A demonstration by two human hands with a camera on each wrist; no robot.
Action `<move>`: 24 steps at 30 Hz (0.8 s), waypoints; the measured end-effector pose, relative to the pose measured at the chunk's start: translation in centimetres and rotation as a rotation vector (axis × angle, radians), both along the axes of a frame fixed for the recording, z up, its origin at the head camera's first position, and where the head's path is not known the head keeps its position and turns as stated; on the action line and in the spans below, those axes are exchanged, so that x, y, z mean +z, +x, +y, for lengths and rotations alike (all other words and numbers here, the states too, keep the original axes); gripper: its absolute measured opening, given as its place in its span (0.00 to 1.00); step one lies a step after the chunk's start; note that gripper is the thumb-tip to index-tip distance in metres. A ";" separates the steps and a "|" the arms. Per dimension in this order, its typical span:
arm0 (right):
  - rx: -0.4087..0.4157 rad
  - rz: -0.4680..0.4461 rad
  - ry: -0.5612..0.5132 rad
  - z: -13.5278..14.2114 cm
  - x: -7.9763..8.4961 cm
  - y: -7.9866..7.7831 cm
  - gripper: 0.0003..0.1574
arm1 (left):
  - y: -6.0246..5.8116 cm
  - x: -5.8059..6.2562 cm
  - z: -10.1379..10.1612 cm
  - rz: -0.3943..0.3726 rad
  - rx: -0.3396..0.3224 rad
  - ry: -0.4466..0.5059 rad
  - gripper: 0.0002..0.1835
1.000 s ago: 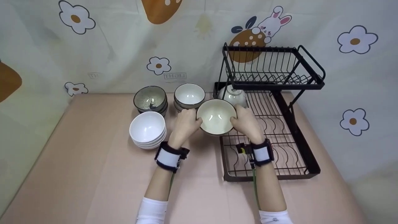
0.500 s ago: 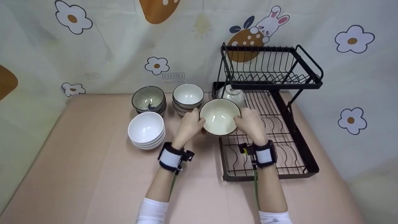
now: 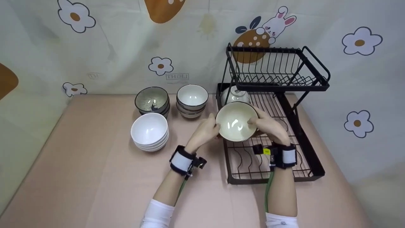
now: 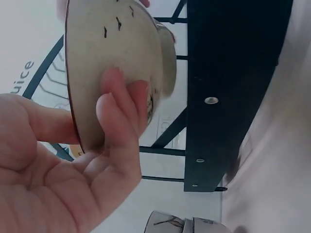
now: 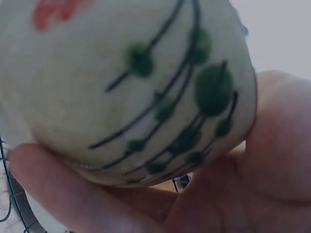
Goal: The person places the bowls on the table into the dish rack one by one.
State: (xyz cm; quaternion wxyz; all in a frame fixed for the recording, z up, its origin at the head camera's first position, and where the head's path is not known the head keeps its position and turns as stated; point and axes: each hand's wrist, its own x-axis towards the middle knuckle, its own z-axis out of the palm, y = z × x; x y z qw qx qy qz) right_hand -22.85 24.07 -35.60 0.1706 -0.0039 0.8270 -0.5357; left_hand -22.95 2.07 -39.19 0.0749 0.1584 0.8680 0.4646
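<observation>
Between both hands hangs a cream bowl (image 3: 236, 122) with a dark rim, held over the left side of the black dish rack (image 3: 243, 181). My left hand (image 3: 205, 129) grips its left rim, the thumb at the rim and the fingers against the outer wall, as the left wrist view shows. On the opposite side my right hand (image 3: 270, 125) holds the rim, its thumb inside the bowl. Green and red painting covers the outer wall of the bowl (image 5: 160, 97) in the right wrist view. Behind it, an upside-down white bowl (image 3: 235, 95) sits in the rack's lower tier.
Left of the rack stand a stack of white bowls (image 3: 149, 131), a stack of grey speckled bowls (image 3: 152, 99) and a stack of dark-rimmed white bowls (image 3: 192, 98). The rack's upper tier (image 3: 281, 85) overhangs the back of the lower one. A patterned cloth (image 3: 120, 41) hangs behind.
Both hands have carried the cream bowl to the right, from beside the rack's left edge to over its lower tier. The right hand has turned, and its thumb now reaches further into the bowl.
</observation>
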 end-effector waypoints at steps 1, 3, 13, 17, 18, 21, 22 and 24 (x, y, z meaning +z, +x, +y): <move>0.002 -0.009 -0.012 0.2 0.0 0.0 0.48 | 0.0 -0.1 0.1 0.016 -0.003 -0.014 0.16; -0.004 -0.013 -0.023 0.3 0.0 -0.1 0.49 | 0.1 -0.2 0.4 0.046 -0.004 -0.039 0.17; -0.127 0.121 0.203 1.2 0.3 0.2 0.43 | 0.7 -0.8 1.7 0.055 -0.066 -0.186 0.22; -0.188 0.189 0.381 2.2 0.4 0.4 0.43 | 1.0 -1.3 2.3 -0.038 -0.091 -0.272 0.30; -0.201 0.203 0.409 2.5 0.4 0.4 0.42 | 1.1 -1.5 2.6 -0.048 -0.093 -0.299 0.30; -0.241 0.214 0.423 3.2 0.4 0.5 0.40 | 1.2 -2.2 3.3 -0.047 -0.067 -0.366 0.34; -0.254 0.216 0.413 3.5 0.4 0.5 0.40 | 1.2 -2.4 3.6 -0.032 -0.049 -0.380 0.33; -0.273 0.221 0.412 3.9 0.3 0.5 0.39 | 1.3 -2.9 4.0 0.016 -0.002 -0.397 0.31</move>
